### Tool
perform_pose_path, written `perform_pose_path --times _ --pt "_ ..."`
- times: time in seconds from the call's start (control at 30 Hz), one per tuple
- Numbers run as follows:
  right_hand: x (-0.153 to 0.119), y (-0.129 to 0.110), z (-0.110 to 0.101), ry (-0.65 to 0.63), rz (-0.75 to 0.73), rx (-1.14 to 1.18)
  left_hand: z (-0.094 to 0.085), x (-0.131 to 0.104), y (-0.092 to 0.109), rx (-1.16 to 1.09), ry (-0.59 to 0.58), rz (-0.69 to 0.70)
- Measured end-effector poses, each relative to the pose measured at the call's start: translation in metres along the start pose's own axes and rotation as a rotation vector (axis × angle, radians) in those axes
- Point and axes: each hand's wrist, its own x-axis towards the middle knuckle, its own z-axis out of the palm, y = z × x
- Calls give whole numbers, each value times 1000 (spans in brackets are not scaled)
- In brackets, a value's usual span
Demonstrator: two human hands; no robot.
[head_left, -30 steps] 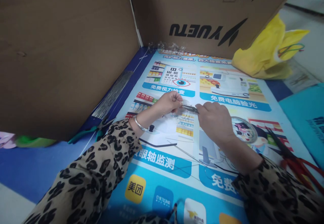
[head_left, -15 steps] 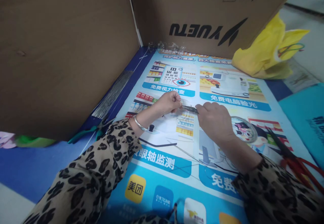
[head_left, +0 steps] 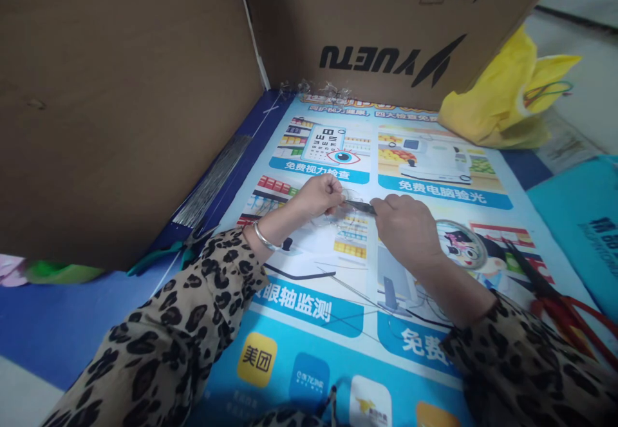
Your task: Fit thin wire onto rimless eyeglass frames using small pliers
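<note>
My right hand [head_left: 408,228] is wrapped round a pair of pliers [head_left: 358,206], their dark slim jaws pointing left. The jaw tips meet the fingertips of my left hand [head_left: 318,196], which is closed in a pinch on thin wire. Fine loops of this wire [head_left: 356,226] spread out below the jaws, over the printed poster [head_left: 309,337]. The exact spot where jaws and wire meet is too small to make out. Several loose straight wires [head_left: 350,290] lie on the poster nearer to me.
Cardboard walls [head_left: 125,105] stand at the left and back. A bundle of cut wires [head_left: 215,181] and a teal-handled tool [head_left: 157,257] lie left. Small wire pieces [head_left: 333,90] sit at the back. Red-handled scissors [head_left: 562,304], a yellow bag [head_left: 487,108] and a blue bag [head_left: 579,221] are right.
The whole view has shifted slightly. Both hands keep their places on the wire and pliers; the pliers' jaws look slightly turned and darker.
</note>
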Motion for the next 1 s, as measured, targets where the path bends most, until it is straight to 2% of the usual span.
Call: perform_pose_path --times 0.23,0.43,1.0 --pt "3 1 3 -49 9 100 -1 -1 2 44 -6 -28" --pt "2 2 1 4 -39 18 -3 2 -3 78 -5 0" --pt "0 1 -4 138 -79 -90 -3 -1 4 34 -37 -87"
